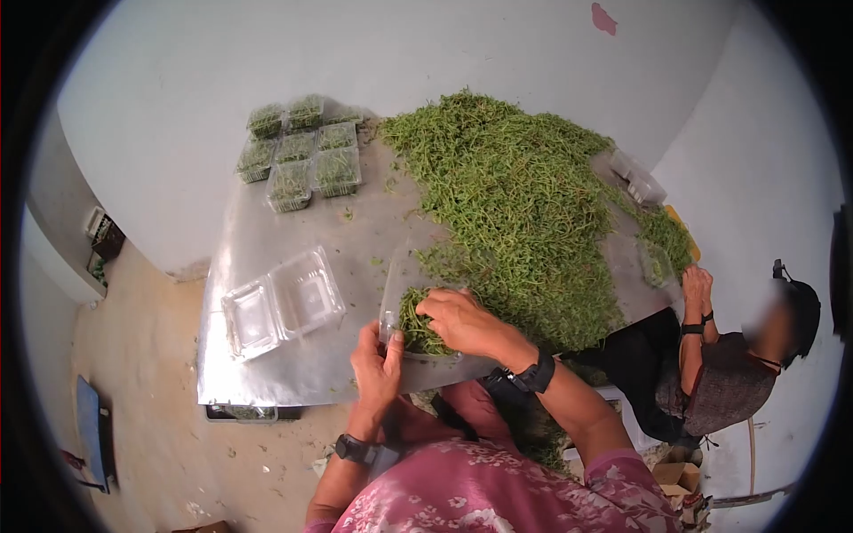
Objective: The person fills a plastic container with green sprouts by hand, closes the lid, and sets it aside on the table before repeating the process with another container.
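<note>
At the near edge of the metal table (267, 222), my left hand (378, 360) grips the left side of a clear plastic box (391, 289). My right hand (462, 324) is inside that box with its fingers curled into green stems (416, 313); whether it pinches some of them is hard to see. Just beyond my right hand rises a large heap of green stems (524, 195). To the left of my hands lies an opened, see-through box (306, 293) with nothing in it.
Several filled boxes (293, 147) stand at the back left. Clear containers (638, 178) sit at the right edge. A co-worker (733, 364) in a dark cap is at the right, hands near the greens. A tray (253, 413) lies below the table's left edge.
</note>
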`<action>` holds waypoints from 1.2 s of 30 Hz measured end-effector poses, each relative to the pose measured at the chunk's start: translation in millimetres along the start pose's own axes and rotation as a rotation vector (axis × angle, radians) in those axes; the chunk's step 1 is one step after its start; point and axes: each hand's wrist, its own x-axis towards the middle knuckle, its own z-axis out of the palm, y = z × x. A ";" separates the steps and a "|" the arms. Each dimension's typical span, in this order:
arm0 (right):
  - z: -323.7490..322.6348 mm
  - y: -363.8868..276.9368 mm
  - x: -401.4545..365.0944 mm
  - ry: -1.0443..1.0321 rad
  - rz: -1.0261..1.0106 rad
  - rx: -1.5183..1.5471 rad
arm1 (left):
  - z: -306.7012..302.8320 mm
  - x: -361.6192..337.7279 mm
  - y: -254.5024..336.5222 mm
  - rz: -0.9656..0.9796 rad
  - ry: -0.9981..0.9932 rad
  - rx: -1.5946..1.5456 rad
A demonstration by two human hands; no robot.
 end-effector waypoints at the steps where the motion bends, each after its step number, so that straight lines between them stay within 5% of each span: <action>1: -4.5 -3.3 -2.7 0.008 0.016 0.017 | 1.2 -0.3 -2.4 0.001 0.004 -0.030; 10: -3.7 -23.1 3.3 0.249 -0.029 -0.104 | 5.5 0.0 -15.4 0.005 0.052 -0.084; 13: 19.0 -17.0 1.5 0.069 -0.017 -0.154 | 2.8 -1.6 -5.6 0.000 0.059 -0.066; 20: 29.0 -13.7 3.1 0.110 -0.015 -0.189 | 5.2 -1.2 -6.8 0.013 0.048 -0.145; 36: 36.4 -13.4 -4.3 0.208 0.011 -0.114 | -28.8 -1.1 -2.7 -0.213 -0.357 -0.413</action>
